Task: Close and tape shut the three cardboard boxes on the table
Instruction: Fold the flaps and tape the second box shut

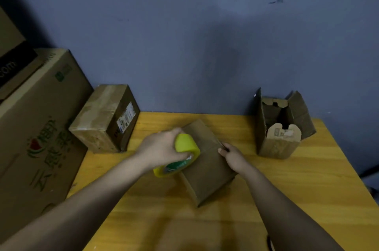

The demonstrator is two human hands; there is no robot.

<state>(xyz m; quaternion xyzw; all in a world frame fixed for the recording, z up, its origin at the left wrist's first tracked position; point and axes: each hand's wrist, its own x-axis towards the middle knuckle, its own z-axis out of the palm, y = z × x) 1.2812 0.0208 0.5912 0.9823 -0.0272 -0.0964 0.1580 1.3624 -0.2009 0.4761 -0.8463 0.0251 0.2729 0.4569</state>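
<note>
The tape is best drawn straight along the seam of the middle box, flaps kept flush, then pressed flat. That box sits on the table. The tape roll is gripped by the left hand, fingers curled round it. The right hand rests on the lid, fingers nearly together. Farther off, 1 taped box stands left and 1 open box right.
</note>
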